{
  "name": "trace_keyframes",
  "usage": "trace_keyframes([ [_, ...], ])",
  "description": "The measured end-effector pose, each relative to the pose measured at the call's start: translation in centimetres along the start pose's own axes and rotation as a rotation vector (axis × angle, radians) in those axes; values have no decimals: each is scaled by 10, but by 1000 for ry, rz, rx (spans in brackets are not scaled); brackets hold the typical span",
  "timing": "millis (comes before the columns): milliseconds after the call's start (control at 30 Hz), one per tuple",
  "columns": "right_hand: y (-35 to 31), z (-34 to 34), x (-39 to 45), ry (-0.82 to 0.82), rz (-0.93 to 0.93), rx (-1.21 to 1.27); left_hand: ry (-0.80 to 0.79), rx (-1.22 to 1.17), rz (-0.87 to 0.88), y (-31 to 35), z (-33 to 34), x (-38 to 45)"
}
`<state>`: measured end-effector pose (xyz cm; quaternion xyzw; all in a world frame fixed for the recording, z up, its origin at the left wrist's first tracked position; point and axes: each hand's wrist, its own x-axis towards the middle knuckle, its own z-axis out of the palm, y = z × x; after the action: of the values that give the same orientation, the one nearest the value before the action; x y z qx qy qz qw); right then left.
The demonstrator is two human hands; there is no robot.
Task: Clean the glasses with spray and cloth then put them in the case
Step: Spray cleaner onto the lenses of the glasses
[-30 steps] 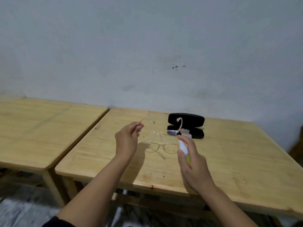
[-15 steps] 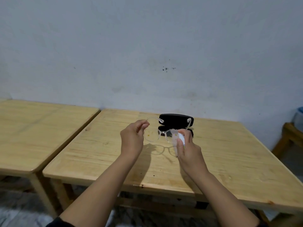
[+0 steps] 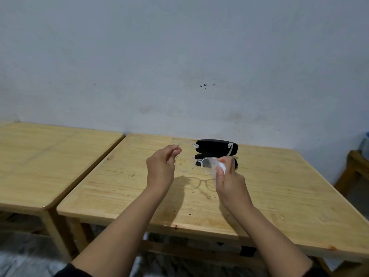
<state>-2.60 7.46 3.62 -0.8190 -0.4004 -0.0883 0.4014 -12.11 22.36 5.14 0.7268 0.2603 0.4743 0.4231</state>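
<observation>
Clear-framed glasses [image 3: 196, 163] hang in the air above the wooden table [image 3: 279, 196], arms unfolded and pointing away from me. My left hand [image 3: 161, 166] pinches the frame at its left end. My right hand [image 3: 227, 176] is wrapped around a small white spray bottle [image 3: 221, 167], whose top sits right against the right lens. That lens looks misted, and the left lens carries yellowish specks. Just behind the glasses, a black case [image 3: 216, 145] lies open on the table. No cloth is visible.
A second wooden table [image 3: 50, 166] stands to the left with a narrow gap between the two. The wall runs close behind both. A wooden stool [image 3: 353, 168] with a pale container on it shows at the right edge.
The spray bottle has moved up from below the glasses to the right lens. Both hands and the glasses have lifted slightly; the camera has shifted a little.
</observation>
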Motion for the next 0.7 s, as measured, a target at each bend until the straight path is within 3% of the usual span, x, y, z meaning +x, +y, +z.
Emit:
trace_keyframes([
  [467, -37, 16, -2, -59, -74, 39, -18, -37, -12, 9, 12, -5],
  [700, -27, 12, -6, 64, -22, 190, 18, -61, -26, 10, 5, 2],
])
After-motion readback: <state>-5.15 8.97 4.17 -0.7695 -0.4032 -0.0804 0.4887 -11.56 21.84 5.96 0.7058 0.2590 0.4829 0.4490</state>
